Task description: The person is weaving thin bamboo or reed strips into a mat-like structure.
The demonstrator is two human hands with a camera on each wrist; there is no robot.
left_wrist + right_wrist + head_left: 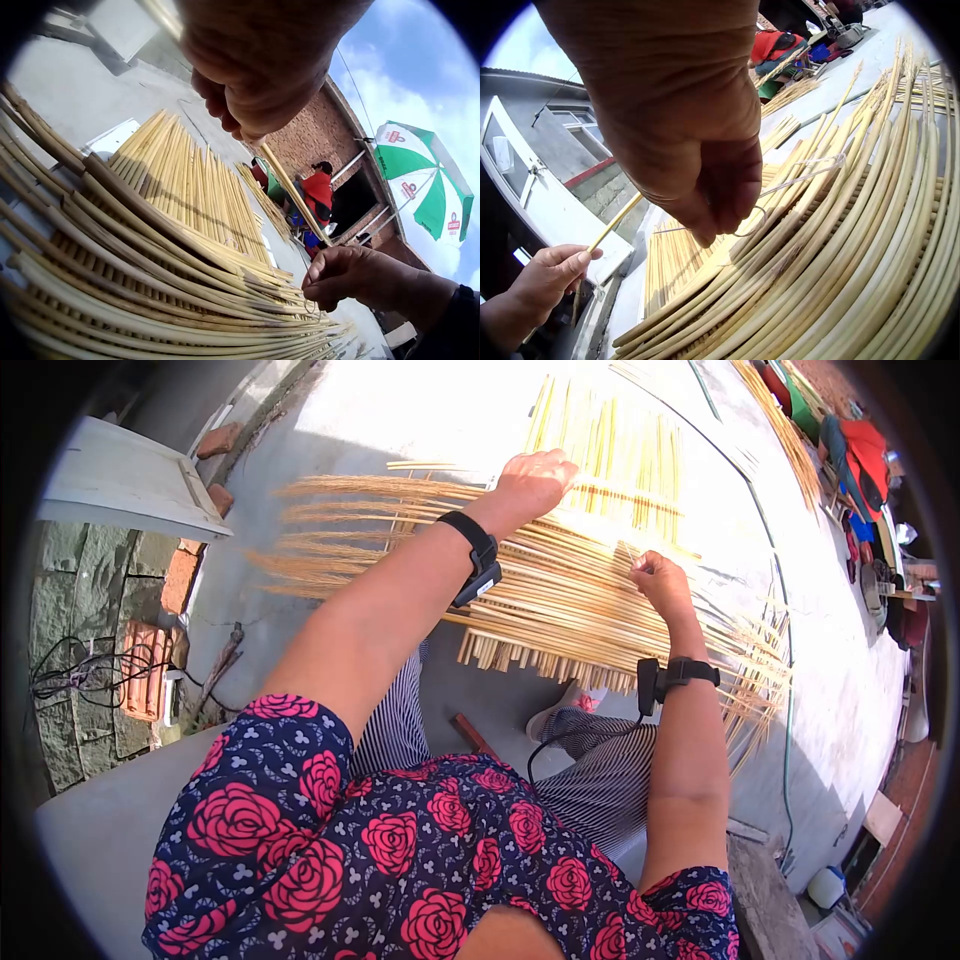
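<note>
A mat of long straw-coloured stalks [570,585] lies across in front of the person, crossed underneath by a second layer of stalks [610,450]. The left hand [537,482] is over the mat's far edge. In the right wrist view, that left hand [547,281] grips a single yellow stalk [615,220], which slants up from the fist. Nearer the mat's right part, the right hand [662,585] has thumb and fingertips together. They pinch a thin thread [760,217], which curls in a small loop beside the fingertips in both wrist views.
Feathery stalk ends [300,550] stick out at the left. A green hose [775,560] runs along the concrete floor at the right. Beyond it, a person in red [318,191] sits by more stalks. A white door panel [130,480] and a stone wall [80,580] stand left.
</note>
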